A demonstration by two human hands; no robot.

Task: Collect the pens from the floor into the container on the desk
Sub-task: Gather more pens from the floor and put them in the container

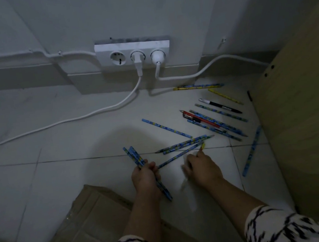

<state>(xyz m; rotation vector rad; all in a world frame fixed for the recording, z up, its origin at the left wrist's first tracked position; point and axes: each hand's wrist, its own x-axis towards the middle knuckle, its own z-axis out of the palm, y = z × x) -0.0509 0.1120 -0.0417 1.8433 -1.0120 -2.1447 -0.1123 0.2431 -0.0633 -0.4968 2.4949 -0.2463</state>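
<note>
Gathering pens off the floor (76,144)

Left hand (145,178) grips a blue bundle (137,160), fingers curled round it; right hand (201,168) pinches a yellow pen (203,146). More pens (213,119) lie scattered near the wall socket (133,53) and wooden panel (305,113).

Dim tiled floor (61,184), wall socket strip (133,52), wooden panel (305,111)

Dim, bluish, grainy; brighter pool on floor (156,133); sleeves motion-blurred; wide-angle bending at edges
</note>
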